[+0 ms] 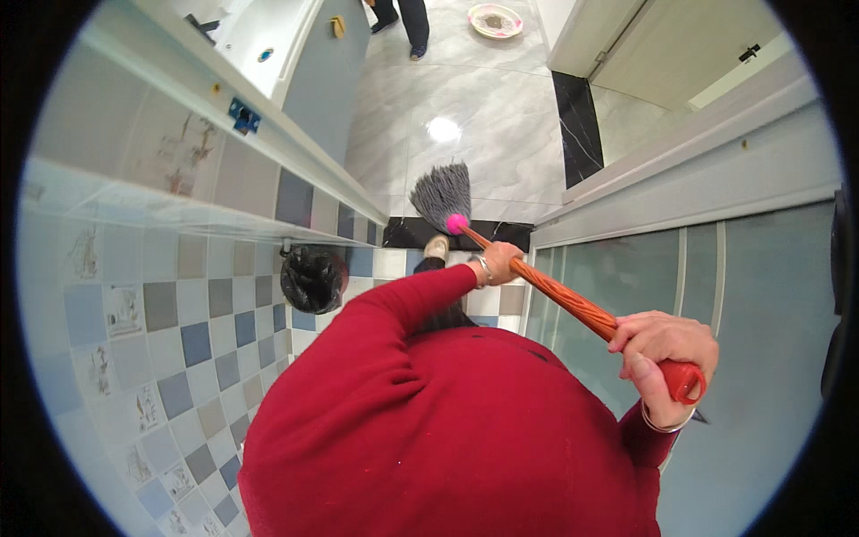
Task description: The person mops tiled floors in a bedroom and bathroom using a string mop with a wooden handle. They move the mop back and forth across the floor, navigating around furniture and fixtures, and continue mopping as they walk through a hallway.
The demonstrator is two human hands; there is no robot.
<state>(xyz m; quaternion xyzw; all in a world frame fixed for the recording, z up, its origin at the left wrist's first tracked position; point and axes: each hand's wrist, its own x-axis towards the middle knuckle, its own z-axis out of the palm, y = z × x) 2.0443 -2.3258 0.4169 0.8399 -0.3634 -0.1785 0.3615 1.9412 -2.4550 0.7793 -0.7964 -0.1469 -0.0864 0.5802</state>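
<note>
A mop with a wood-patterned orange-brown handle (564, 295) slants across the view in front of me. My left hand (500, 262) wraps around the lower part of the handle, with a bracelet on its wrist. Farther up, my right hand (668, 359) grips near the red end cap (683, 382), which has a hanging loop. At the far end a bright pink collar (457, 223) joins the grey mop head (443, 192). Its strands fan out over the pale marble-look floor just beyond the black threshold (409, 233).
A bin with a black liner (312, 278) stands to my left by the tiled wall (194, 346). A glass door panel (624, 288) is on my right. Ahead are a washbasin (258, 40), a person's legs (413, 27), a round basin (495, 21) and an open door (678, 50).
</note>
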